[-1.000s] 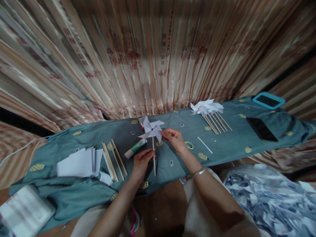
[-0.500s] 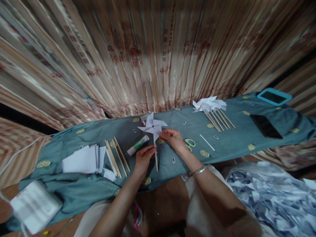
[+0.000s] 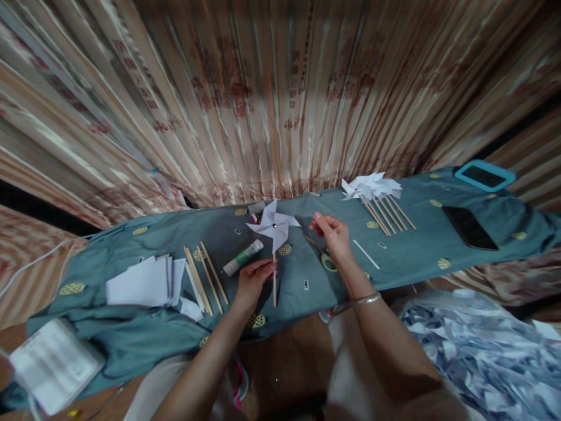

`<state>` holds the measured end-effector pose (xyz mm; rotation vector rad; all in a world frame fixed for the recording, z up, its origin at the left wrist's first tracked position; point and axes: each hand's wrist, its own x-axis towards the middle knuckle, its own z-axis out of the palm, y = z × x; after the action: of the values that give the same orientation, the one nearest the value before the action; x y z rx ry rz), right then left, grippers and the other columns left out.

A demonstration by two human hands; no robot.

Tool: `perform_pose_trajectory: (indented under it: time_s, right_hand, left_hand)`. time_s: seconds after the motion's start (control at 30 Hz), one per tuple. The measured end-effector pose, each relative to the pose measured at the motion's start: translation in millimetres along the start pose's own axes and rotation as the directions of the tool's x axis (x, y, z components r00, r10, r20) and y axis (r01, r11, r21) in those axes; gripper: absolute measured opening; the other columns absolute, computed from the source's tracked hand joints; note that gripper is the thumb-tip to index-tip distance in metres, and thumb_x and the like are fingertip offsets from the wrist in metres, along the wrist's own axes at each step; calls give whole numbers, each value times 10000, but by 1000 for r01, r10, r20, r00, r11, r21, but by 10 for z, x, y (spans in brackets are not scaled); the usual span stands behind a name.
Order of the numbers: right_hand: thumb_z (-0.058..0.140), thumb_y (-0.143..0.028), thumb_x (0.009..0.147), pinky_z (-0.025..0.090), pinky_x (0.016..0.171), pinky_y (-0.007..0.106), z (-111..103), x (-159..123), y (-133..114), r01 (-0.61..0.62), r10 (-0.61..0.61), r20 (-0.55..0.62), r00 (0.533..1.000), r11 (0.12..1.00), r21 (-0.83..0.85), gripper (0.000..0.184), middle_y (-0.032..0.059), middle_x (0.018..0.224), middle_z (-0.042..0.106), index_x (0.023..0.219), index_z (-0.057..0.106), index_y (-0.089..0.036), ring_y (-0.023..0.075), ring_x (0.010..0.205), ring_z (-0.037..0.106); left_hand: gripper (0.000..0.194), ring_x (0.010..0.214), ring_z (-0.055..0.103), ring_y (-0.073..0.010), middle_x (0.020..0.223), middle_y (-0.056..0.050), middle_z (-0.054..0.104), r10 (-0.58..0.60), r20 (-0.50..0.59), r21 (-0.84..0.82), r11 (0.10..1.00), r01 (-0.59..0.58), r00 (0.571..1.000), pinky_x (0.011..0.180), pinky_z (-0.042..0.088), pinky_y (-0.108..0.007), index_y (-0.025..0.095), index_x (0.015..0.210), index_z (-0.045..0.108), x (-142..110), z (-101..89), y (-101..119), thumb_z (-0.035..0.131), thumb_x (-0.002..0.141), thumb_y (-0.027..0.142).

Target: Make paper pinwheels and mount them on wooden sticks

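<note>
A white paper pinwheel (image 3: 280, 233) on a thin wooden stick (image 3: 274, 292) stands over the cloth-covered table, its blades fanned around a small dark pin. My left hand (image 3: 252, 280) pinches the stick below the blades. Off to the pinwheel's right, my right hand (image 3: 333, 234) is apart from it, its fingers curled together with nothing visible in them. Beneath that hand lie scissors (image 3: 328, 261) with yellow-green handles, partly covered. A green and white glue stick (image 3: 242, 257) rests left of the pinwheel.
Several loose wooden sticks (image 3: 210, 272) and a stack of white paper (image 3: 140, 283) lie at left, near a white box (image 3: 56, 365). Finished pinwheels (image 3: 372, 187) lie at back right. Beyond are a black phone (image 3: 468, 227) and a blue-framed device (image 3: 485, 175). A bag of paper scraps (image 3: 477, 351) stands at lower right.
My right hand has let go of the pinwheel and moved right, over the scissors. The pinwheel's blades have turned slightly. My left hand still grips the stick.
</note>
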<state>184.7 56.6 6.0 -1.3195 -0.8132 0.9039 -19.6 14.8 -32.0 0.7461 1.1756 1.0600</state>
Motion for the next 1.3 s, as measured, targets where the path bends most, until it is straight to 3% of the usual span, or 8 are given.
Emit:
perform_pose_trajectory:
  time_s: [0.07, 0.13, 0.3, 0.67, 1.03, 1.3]
  right_hand:
    - [797, -693, 535, 428, 622, 265, -41, 42, -3, -15, 15, 5, 1000, 999, 37, 512, 28, 687, 710, 648, 709, -201, 124, 615, 558]
    - [796, -696, 534, 445, 655, 266, -38, 49, 9, -83, 78, 89, 993, 995, 51, 525, 29, 729, 722, 698, 728, -202, 137, 676, 594]
    - [801, -670, 539, 390, 575, 240, 42, 17, 54, -198, 190, 223, 956, 980, 11, 498, -13, 595, 635, 587, 671, -192, 104, 585, 527]
    - [807, -611, 552, 279, 479, 246, 84, -39, 81, -192, 184, 250, 950, 981, 6, 451, -59, 471, 503, 544, 619, -202, 78, 463, 364]
    - [835, -596, 503, 361, 534, 244, 159, -106, 29, -212, 201, 277, 940, 977, 9, 435, -36, 553, 603, 579, 670, -200, 95, 521, 459]
    - [842, -562, 532, 316, 498, 242, 202, -132, 83, -211, 202, 278, 939, 977, 2, 412, -46, 495, 547, 532, 651, -197, 81, 487, 415]
  left_hand:
    - [368, 616, 637, -153, 666, -39, 730, -11, 34, 41, 999, 9, 999, 652, 518, -277, 166, 725, 789, -12, 2, 9, 895, 460, 399]
    - [352, 616, 642, -162, 656, -41, 732, -13, 55, 81, 997, 8, 998, 657, 520, -284, 166, 719, 791, -23, 4, 16, 888, 467, 391]
    - [324, 614, 641, -167, 658, -41, 740, 10, 74, 133, 991, -20, 997, 670, 521, -289, 171, 712, 794, -29, 19, 18, 881, 476, 376]
    - [366, 584, 637, -163, 652, -37, 741, 7, 48, 129, 992, -13, 999, 654, 527, -294, 172, 708, 792, -25, 39, 28, 902, 440, 396]
    - [373, 623, 651, -173, 657, -36, 730, 14, 42, 126, 992, -19, 999, 672, 524, -297, 170, 736, 790, -12, 23, -3, 884, 475, 420]
    - [338, 623, 649, -174, 646, -37, 728, 20, 29, 110, 994, -23, 999, 674, 530, -296, 169, 738, 796, -17, 21, -8, 881, 492, 384]
